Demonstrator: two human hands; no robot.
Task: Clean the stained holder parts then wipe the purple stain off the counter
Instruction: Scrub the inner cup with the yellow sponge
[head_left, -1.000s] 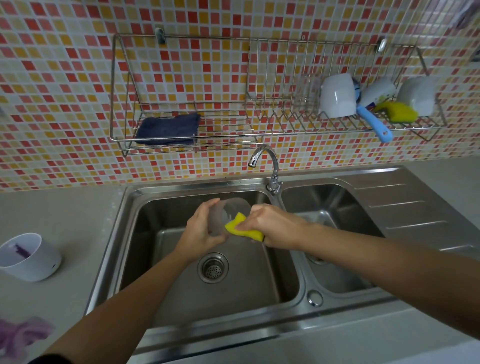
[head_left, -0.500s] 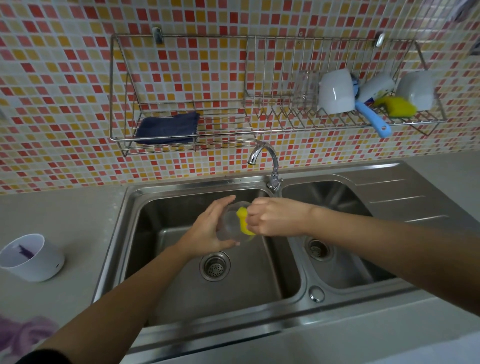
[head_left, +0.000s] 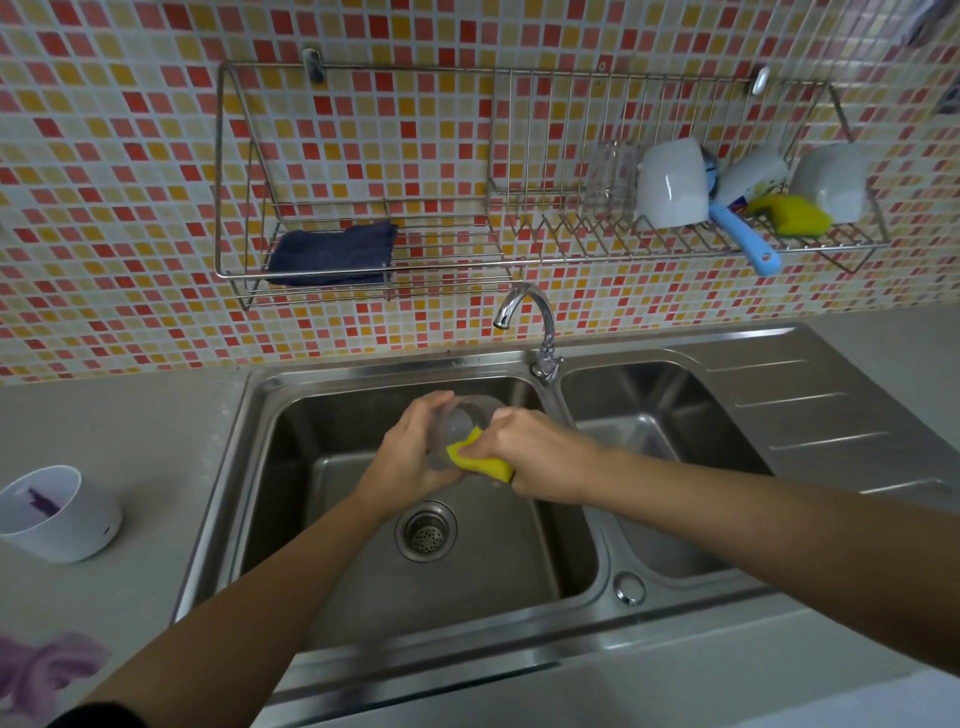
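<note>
Over the left basin of the sink (head_left: 270, 441), my left hand (head_left: 410, 457) wraps its fingers around a translucent holder cup (head_left: 462, 426). My right hand (head_left: 524, 457) clamps a yellow sponge (head_left: 480, 460) against what looks like its rim. The white holder base (head_left: 57, 514), stained purple inside, sits on the counter (head_left: 130, 431), with 1 purple stain (head_left: 41, 670) nearer me.

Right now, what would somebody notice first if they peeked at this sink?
Two hands over the left basin: the left hand holds a clear cup while the right hand scrubs it with a yellow sponge. Behind, bright red and yellow wall tiles. On the counter's near left, a purple stain.
</note>
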